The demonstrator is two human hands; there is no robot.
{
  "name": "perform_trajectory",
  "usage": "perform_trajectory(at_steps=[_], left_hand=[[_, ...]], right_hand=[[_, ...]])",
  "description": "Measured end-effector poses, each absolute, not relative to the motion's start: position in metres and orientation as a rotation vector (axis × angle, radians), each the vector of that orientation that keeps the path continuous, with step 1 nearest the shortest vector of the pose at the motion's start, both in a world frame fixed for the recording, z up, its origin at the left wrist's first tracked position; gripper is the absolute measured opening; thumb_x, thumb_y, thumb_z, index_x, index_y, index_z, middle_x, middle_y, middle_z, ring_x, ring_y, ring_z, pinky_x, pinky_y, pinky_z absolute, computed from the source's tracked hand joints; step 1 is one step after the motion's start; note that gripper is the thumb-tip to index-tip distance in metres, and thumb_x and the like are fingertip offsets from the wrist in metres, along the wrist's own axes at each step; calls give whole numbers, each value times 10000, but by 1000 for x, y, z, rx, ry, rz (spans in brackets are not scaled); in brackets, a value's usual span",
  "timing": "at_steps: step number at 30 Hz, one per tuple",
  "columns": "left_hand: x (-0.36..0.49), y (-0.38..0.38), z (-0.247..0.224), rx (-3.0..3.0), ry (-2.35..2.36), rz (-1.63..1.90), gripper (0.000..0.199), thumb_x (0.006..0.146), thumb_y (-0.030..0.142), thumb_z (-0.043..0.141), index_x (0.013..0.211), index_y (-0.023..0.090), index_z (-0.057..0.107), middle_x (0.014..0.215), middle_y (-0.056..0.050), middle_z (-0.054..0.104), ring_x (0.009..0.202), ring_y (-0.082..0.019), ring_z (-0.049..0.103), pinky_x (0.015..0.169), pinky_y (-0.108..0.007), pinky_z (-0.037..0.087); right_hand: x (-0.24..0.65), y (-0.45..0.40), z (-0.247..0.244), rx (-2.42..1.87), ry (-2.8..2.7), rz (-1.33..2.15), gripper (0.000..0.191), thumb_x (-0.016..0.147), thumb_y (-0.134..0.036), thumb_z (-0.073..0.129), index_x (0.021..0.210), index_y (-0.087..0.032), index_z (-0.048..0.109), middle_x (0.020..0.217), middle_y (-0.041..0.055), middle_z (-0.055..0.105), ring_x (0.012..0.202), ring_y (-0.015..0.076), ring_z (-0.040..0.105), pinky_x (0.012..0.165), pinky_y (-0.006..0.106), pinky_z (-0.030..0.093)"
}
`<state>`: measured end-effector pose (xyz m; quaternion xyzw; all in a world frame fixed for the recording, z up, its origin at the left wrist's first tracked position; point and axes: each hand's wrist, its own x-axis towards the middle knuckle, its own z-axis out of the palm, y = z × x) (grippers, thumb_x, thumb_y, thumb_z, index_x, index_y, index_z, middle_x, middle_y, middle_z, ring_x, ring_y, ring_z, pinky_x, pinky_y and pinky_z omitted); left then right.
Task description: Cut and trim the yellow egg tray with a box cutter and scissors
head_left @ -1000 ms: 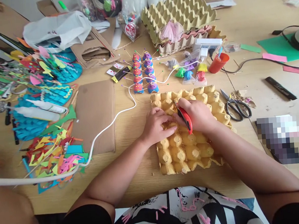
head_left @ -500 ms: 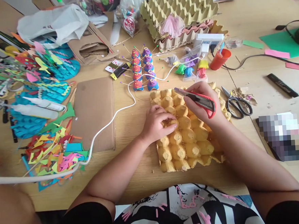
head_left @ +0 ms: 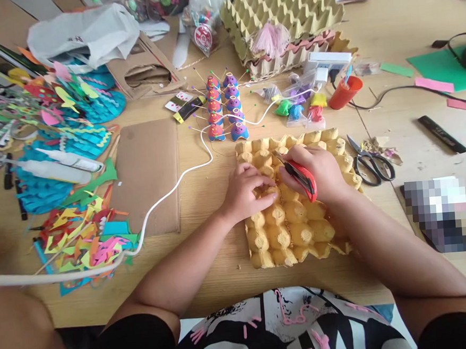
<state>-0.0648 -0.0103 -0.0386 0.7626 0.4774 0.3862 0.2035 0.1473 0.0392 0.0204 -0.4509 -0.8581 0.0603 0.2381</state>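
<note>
A yellow egg tray (head_left: 303, 235) lies bumps-up on the table before me. My left hand (head_left: 245, 194) rests on its left part, thumb and fingers closed around one of the raised cups. Above the tray's middle, my right hand (head_left: 323, 169) holds a red box cutter (head_left: 305, 178). Its blade points up and left, towards the tray's upper left cups. From this angle I cannot tell whether the blade touches the cardboard.
Scissors (head_left: 370, 166) lie just right of the tray. Behind it stand painted egg-cup figures (head_left: 215, 112) with pins, near a white cable (head_left: 166, 191). A cardboard sheet (head_left: 148, 175) and paper scraps (head_left: 77, 233) lie left. An orange cup (head_left: 345, 93) leans at the back. Another person's arm (head_left: 18, 330) shows lower left.
My right hand has turned and come lower and to the left, bringing the box cutter closer to the tray and my left hand. My left hand keeps its place.
</note>
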Motion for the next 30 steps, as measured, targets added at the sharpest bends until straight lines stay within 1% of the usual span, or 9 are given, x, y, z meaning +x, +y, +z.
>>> perform_trajectory(at_steps=[4, 8, 11, 14, 19, 24, 28, 30], left_hand=[[-65, -10, -40, 2146, 1335, 1070, 167, 800, 333, 880, 942, 261, 830, 804, -24, 676, 1049, -265, 559, 1013, -435, 463], [-65, -10, -40, 2146, 1332, 1079, 155, 807, 340, 874, 935, 261, 833, 806, -24, 674, 1047, -261, 558, 1014, -433, 463], [-65, -10, -40, 2144, 1326, 1085, 150, 808, 337, 871, 935, 266, 834, 802, -21, 673, 1033, -256, 559, 1005, -426, 463], [-65, -10, -40, 2143, 1342, 1071, 169, 800, 345, 878, 945, 270, 834, 795, -20, 665, 1051, -260, 557, 1011, -421, 463], [-66, -10, -39, 2162, 1351, 1017, 152, 815, 360, 863, 935, 273, 830, 822, -15, 689, 1046, -252, 570, 1035, -429, 453], [-66, -10, -41, 2159, 1355, 1055, 175, 805, 362, 874, 942, 263, 829, 813, -21, 675, 1064, -263, 562, 1020, -427, 459], [-65, -10, -41, 2155, 1349, 1069, 172, 798, 349, 877, 939, 260, 834, 797, -26, 662, 1047, -262, 558, 1007, -426, 467], [-65, -10, -40, 2141, 1355, 1061, 162, 803, 347, 874, 939, 269, 836, 797, -25, 670, 1041, -259, 561, 1015, -429, 465]], right_hand=[[145, 38, 21, -1248, -2419, 156, 194, 907, -438, 559, 872, -248, 571, 682, 22, 638, 601, 194, 554, 611, 311, 358], [145, 38, 20, -1359, -2381, 272, 248, 902, -497, 573, 925, -249, 572, 677, 15, 646, 567, 197, 554, 559, 298, 300], [144, 37, 20, -1398, -2369, 293, 241, 891, -494, 572, 911, -254, 555, 661, 11, 634, 564, 204, 560, 555, 298, 288], [144, 36, 20, -1376, -2401, 248, 206, 891, -458, 577, 903, -254, 552, 660, 13, 626, 558, 200, 536, 564, 299, 297], [142, 37, 20, -1308, -2509, 246, 210, 914, -435, 552, 964, -233, 577, 686, 28, 634, 566, 191, 511, 563, 296, 305], [138, 34, 25, -1371, -2498, 142, 197, 907, -425, 550, 920, -232, 585, 665, 33, 627, 556, 191, 504, 573, 308, 303], [139, 35, 26, -1408, -2438, 255, 208, 877, -438, 591, 941, -240, 593, 675, 28, 654, 558, 198, 538, 564, 309, 321], [143, 35, 27, -1393, -2329, 353, 224, 875, -471, 605, 921, -252, 586, 690, 21, 667, 584, 202, 578, 572, 309, 365]])
